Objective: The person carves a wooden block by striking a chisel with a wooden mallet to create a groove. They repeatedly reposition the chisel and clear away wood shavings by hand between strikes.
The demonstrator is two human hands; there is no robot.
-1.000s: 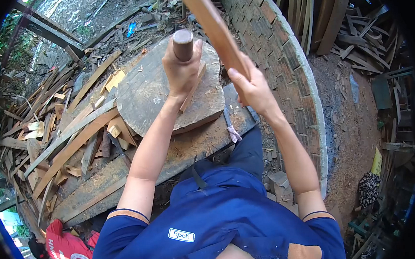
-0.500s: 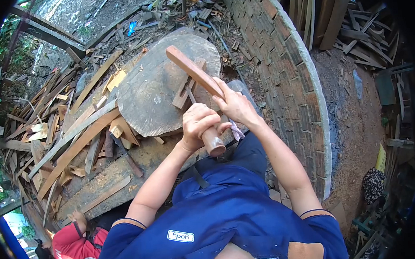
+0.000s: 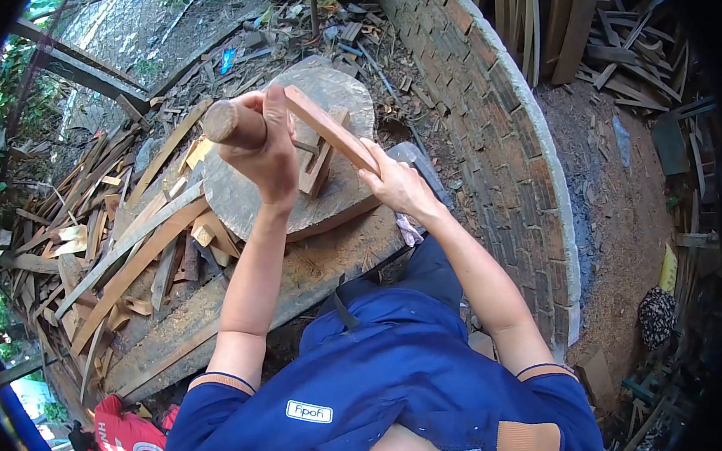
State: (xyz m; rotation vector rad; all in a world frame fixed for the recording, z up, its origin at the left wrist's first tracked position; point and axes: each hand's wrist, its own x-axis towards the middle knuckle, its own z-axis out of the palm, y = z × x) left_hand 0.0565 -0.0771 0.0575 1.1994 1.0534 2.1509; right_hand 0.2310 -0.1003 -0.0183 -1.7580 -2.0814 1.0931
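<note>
My left hand (image 3: 266, 153) is closed round the thick wooden handle of a chisel (image 3: 239, 124). Its butt end points up to the left, and its narrow metal blade reaches the slot of a small wooden block (image 3: 318, 168). That block, with a long slot cut in it, lies on a round tree stump (image 3: 231, 196). In my right hand (image 3: 404, 188) is a squared reddish-brown wooden bar (image 3: 330, 130), gripped at its near end. The bar slants over the block and hides part of it; its far end is close beside my left hand.
Scrap wood (image 3: 124, 269) lies heaped left of the stump. A curved brick wall (image 3: 496, 134) runs along the right, with more offcuts (image 3: 636, 60) beyond it. A person in a red shirt (image 3: 130, 442) is at the lower left. A cloth (image 3: 408, 229) hangs near my right leg.
My left hand has swung forward and left, tipping the chisel so its handle end now points away to the upper left instead of towards me. The bar has shifted only slightly.
</note>
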